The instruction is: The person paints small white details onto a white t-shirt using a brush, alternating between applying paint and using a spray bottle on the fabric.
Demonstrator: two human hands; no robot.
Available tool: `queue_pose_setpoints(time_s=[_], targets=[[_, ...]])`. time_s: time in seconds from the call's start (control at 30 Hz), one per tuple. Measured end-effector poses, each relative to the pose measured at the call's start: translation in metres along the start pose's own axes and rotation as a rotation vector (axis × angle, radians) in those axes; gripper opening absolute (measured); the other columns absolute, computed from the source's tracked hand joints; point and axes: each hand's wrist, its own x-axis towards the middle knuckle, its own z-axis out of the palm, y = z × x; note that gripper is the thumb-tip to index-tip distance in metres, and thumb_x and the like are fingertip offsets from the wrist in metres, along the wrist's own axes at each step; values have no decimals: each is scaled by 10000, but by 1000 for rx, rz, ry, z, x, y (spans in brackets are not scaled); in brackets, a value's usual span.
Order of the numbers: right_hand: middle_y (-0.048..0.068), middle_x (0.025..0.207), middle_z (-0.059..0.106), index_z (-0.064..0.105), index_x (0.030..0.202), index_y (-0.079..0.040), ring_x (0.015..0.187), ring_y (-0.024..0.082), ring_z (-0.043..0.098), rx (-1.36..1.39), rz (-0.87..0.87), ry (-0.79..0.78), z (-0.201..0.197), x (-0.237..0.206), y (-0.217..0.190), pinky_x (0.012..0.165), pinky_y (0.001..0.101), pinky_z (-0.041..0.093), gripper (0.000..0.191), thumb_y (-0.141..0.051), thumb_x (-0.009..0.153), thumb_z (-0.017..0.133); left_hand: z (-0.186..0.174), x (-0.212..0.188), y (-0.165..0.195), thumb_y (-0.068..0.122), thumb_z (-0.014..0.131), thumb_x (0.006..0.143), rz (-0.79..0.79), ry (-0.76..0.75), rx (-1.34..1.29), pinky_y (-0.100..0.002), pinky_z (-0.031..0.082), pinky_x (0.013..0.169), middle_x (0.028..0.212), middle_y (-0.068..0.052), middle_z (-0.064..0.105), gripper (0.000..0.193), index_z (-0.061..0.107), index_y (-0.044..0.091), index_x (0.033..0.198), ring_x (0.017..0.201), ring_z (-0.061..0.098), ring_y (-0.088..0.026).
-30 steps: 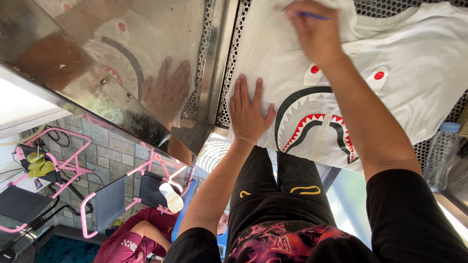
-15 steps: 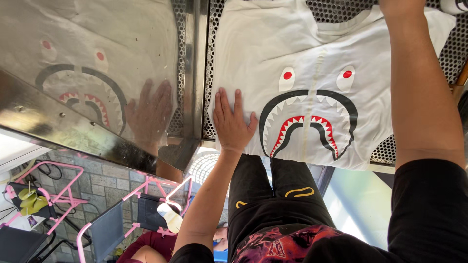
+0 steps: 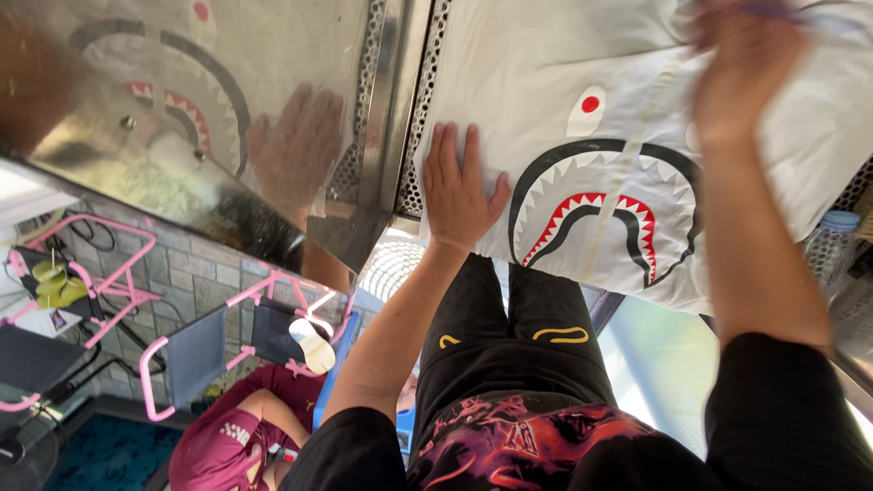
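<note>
Metal panel: polished steel sheet [image 3: 182, 136] is standing at the far left, mirroring the shirt's print and a flat palm.
Pink chairs: folding chairs with pink tube frames and dark fabric [image 3: 195, 350] are standing below the panel on a tiled floor, and a seated person in maroon clothes [image 3: 236, 436] is showing beside them.
Worktop: perforated metal worktop [image 3: 414, 182] is carrying the garment, its holed edge showing just left of the cloth.
Left hand: left hand [image 3: 457, 191] is pressing flat on the shirt's near left edge, its grip spread wide, fingers apart and clamped on nothing.
Shirt: white cotton T-shirt with a black, red and white shark-mouth print [image 3: 564, 64] is lying spread on the worktop, print facing up, between the two hands.
Right hand: right hand [image 3: 741, 77] is reaching over the far right of the shirt and is blurring; something thin and purple is showing at its fingers, but I cannot tell whether the grip is closed on it.
Bottle: clear plastic bottle with a blue cap [image 3: 827, 245] is standing at the right edge, near the shirt's hem.
Step in hand: smoothing and pinning the cloth flat, as it appears.
Next move: likely calling for steady pressure from the left palm so the fabric is not creeping or wrinkling.
</note>
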Motion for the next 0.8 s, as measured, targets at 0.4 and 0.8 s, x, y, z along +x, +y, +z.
queue_pose_setpoints(time_s=[0.4, 0.8], targets=[[79, 912, 726, 709, 1057, 40, 781, 102, 675, -222, 17, -425, 111, -9, 70, 713, 250, 549, 94, 39, 1091, 622, 5, 0, -8, 413, 629, 942, -8, -1, 17, -508, 290, 1247, 1584, -240, 379, 739, 424, 36, 1543, 1533, 314, -378], [92, 851, 680, 689, 1034, 41, 769, 158, 633, -354, -100, -546, 119, 2, 63, 701, 288, 504, 133, 15, 1156, 644, 7, -1, -12, 437, 578, 972, -6, -42, 49, -514, 274, 1251, 1595, -248, 353, 735, 402, 25, 1555, 1544, 281, -370]])
